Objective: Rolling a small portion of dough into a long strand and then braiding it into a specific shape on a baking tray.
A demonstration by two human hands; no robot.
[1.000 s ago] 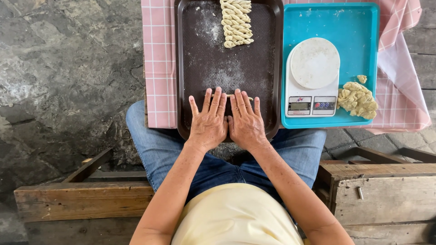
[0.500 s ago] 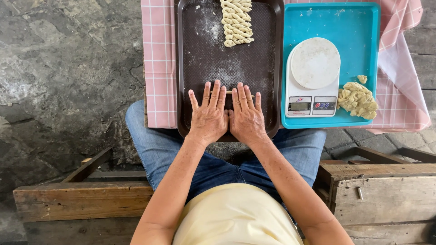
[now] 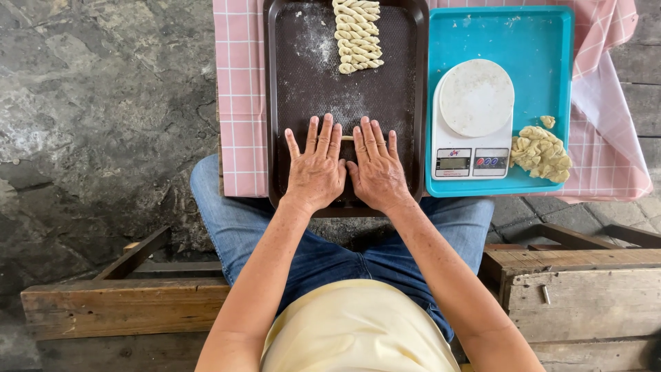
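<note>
Head view: on the dark tray (image 3: 296, 103), both hands lie flat, fingers spread, grasping nothing. The left hand (image 3: 315, 169) and right hand (image 3: 377, 171) press a thin dough strip (image 3: 346, 138), apparently rolling it; even pressure seems needed next. Beyond them on the tray lie twisted dough pieces (image 3: 357, 34); right of it, a scale (image 3: 474, 120).

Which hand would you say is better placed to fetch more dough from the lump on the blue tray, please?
Probably the right hand: it lies nearer the blue tray, where the dough lump sits on the person's right. The left hand would have to cross over.
</note>
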